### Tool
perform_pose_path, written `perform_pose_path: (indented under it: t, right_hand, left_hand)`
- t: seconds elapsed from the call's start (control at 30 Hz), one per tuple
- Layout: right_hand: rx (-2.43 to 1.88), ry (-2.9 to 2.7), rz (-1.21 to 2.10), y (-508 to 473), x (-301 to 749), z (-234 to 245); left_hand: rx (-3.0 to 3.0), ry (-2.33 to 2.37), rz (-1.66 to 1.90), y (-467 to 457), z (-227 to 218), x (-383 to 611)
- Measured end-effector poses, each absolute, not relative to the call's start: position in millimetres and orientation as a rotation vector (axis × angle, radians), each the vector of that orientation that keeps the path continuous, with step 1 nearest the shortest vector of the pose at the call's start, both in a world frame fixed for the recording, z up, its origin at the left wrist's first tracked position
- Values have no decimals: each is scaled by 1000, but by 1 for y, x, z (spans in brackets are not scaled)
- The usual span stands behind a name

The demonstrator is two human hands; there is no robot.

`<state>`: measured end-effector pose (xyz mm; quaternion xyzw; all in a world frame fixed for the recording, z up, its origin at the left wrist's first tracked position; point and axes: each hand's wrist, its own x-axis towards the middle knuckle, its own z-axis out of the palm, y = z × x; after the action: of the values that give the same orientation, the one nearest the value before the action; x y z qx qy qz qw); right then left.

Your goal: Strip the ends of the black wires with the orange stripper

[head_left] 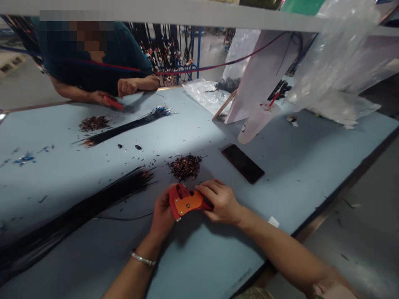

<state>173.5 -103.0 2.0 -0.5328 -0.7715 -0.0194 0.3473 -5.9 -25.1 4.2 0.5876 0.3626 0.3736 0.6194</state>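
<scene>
My right hand (225,202) is wrapped round the handles of a red and orange wire stripper (188,204). At the stripper's jaw end is my left hand (161,211), its fingers curled and partly hidden behind the tool. A single thin black wire (131,218) runs across the table into the left hand; its end is out of sight at the stripper. To the left lies a thick bundle of black wires (93,206) with coppery ends. Just beyond the stripper sits a pile of short cut insulation bits (185,167).
A dark phone (243,163) and a tilted-looking plastic cup (258,123) with a red straw stand beyond my right hand. Across the blue-grey table (199,257), another person's hand (104,99) holds a red tool near a second wire bundle (124,126). A shelf (187,15) spans overhead.
</scene>
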Motion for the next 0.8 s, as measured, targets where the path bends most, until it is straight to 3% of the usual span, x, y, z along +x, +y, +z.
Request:
perform_pose_path:
  t: [0.8]
  right_hand:
    - [-1427,-1956,-32,-94,174,-2]
  left_hand:
    - [1473,889,886,-25,8,-3]
